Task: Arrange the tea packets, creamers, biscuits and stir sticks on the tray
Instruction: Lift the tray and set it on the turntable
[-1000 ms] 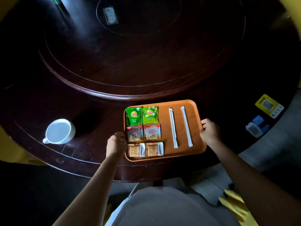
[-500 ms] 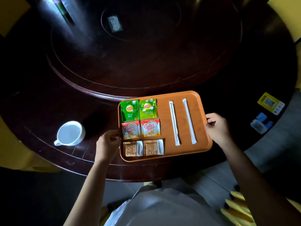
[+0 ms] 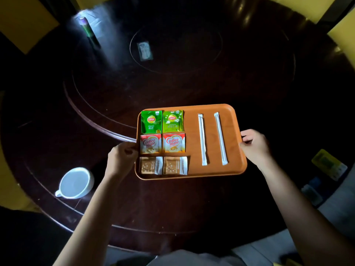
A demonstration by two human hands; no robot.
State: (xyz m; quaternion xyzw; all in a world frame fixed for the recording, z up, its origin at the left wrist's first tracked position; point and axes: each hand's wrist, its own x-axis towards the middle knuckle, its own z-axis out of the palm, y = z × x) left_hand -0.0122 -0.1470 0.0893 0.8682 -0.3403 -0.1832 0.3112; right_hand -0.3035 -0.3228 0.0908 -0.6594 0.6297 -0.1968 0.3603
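Note:
An orange tray [image 3: 192, 170] lies over the dark round table. My left hand [image 3: 120, 158] grips its left edge and my right hand [image 3: 254, 146] grips its right edge. On the tray's left half sit two green tea packets [image 3: 162, 121] at the far side, two red-and-white creamers [image 3: 162, 143] in the middle and two brown biscuits [image 3: 163, 165] nearest me, in neat pairs. Two white wrapped stir sticks [image 3: 211, 138] lie side by side on the right half, running away from me.
A white cup [image 3: 75, 182] stands on the table to the left of my left arm. A raised turntable [image 3: 172, 60] fills the table's far middle, with a dark bottle [image 3: 89, 31] and a small card [image 3: 145, 50] on it. A yellow card [image 3: 328, 163] lies at the right edge.
Both hands have carried the tray away from the table's near edge, farther in over the table. The items on it have kept their places.

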